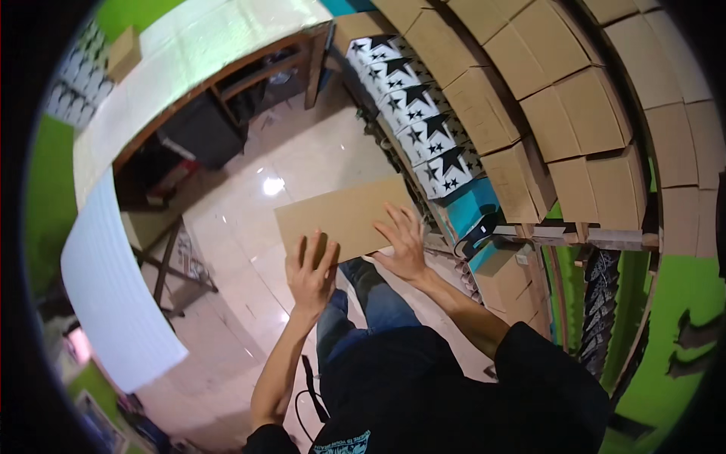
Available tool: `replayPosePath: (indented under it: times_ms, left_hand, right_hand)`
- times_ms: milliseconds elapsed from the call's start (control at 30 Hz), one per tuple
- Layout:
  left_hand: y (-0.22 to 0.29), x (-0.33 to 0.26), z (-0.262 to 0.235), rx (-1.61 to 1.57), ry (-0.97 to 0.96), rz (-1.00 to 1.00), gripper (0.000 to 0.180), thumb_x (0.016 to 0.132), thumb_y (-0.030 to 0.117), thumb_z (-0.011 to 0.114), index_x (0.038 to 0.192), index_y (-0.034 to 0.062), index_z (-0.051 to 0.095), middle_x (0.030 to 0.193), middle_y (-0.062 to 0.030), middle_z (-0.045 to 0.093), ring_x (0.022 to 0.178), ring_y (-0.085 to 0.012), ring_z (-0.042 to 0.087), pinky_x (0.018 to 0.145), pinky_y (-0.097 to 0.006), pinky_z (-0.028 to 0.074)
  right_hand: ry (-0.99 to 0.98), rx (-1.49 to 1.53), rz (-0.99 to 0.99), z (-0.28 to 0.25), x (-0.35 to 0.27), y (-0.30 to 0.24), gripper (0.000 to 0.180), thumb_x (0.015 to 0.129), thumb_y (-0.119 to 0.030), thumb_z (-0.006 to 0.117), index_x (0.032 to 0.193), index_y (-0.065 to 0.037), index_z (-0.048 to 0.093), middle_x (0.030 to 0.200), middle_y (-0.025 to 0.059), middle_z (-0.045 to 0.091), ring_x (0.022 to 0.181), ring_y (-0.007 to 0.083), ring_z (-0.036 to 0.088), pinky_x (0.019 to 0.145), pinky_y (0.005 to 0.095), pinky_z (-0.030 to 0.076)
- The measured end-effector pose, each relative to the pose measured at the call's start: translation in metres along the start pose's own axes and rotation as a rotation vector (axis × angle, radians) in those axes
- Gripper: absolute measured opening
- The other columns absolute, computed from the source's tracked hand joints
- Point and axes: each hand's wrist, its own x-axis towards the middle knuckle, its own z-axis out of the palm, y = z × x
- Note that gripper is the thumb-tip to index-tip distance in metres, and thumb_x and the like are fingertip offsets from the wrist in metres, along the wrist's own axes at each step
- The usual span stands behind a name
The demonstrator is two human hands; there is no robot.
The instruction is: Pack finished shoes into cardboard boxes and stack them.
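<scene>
A flat-topped brown cardboard box (340,216) is held out in front of my waist, above the floor. My left hand (308,274) grips its near left corner, with the fingers laid over the top. At the right end my right hand (403,246) holds it, fingers spread on the top and thumb at the near edge. The underside of the box is hidden, and its top looks plain and closed.
Shelves of stacked brown cardboard boxes (563,113) rise on the right. Beside them stands a row of white boxes with black stars (412,113). A white-topped table (204,45) is at the far left, and a pale sheet (113,287) hangs nearer on the left. Tiled floor (249,163) lies between.
</scene>
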Motion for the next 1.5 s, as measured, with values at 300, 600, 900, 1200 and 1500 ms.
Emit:
replayPosePath:
  times_ms: [300, 600, 900, 1200, 1500]
  left_hand:
    - [0.087, -0.087, 0.072, -0.065, -0.082, -0.082, 0.058, 0.075, 0.016, 0.080, 0.131, 0.0179, 0.063, 0.147, -0.0089, 0.050, 0.133, -0.0383, 0.045, 0.092, -0.049, 0.046]
    - [0.157, -0.100, 0.223, -0.137, -0.028, -0.111, 0.066, 0.073, 0.018, 0.080, 0.135, 0.0185, 0.059, 0.151, -0.0076, 0.047, 0.136, -0.0370, 0.042, 0.093, -0.051, 0.044]
    - [0.199, -0.079, 0.322, -0.074, -0.017, -0.197, 0.055, 0.080, 0.018, 0.075, 0.133, 0.0214, 0.061, 0.152, -0.0060, 0.045, 0.136, -0.0367, 0.042, 0.093, -0.057, 0.042]
    - [0.212, -0.085, 0.364, -0.134, 0.061, -0.233, 0.049, 0.081, 0.009, 0.062, 0.129, 0.0216, 0.065, 0.158, -0.0035, 0.040, 0.140, -0.0371, 0.038, 0.096, -0.071, 0.040]
    - [0.200, -0.084, 0.360, -0.072, 0.030, -0.211, 0.048, 0.084, 0.015, 0.068, 0.130, 0.0237, 0.064, 0.155, -0.0054, 0.042, 0.140, -0.0391, 0.036, 0.097, -0.065, 0.039]
  right_hand:
    - [-0.107, -0.078, -0.039, -0.032, -0.105, 0.066, 0.067, 0.062, -0.023, 0.087, 0.125, -0.017, 0.065, 0.155, 0.0100, 0.040, 0.138, 0.0397, 0.034, 0.104, 0.0528, 0.032]
    - [-0.140, -0.170, -0.068, -0.036, -0.143, 0.209, 0.070, 0.060, -0.024, 0.088, 0.124, -0.012, 0.063, 0.149, 0.0156, 0.044, 0.136, 0.0416, 0.037, 0.104, 0.0525, 0.033]
    - [-0.231, -0.126, 0.000, -0.030, -0.125, 0.308, 0.085, 0.055, -0.013, 0.086, 0.134, -0.012, 0.055, 0.156, 0.0150, 0.035, 0.141, 0.0386, 0.033, 0.106, 0.0520, 0.033]
    - [-0.101, -0.026, 0.094, -0.048, -0.100, 0.342, 0.055, 0.081, -0.022, 0.077, 0.129, -0.006, 0.057, 0.155, 0.0226, 0.032, 0.142, 0.0430, 0.030, 0.114, 0.0518, 0.030]
    - [0.020, -0.653, 0.296, -0.030, -0.060, 0.413, 0.049, 0.092, -0.003, 0.060, 0.140, -0.007, 0.050, 0.153, 0.0230, 0.035, 0.139, 0.0433, 0.036, 0.110, 0.0536, 0.035]
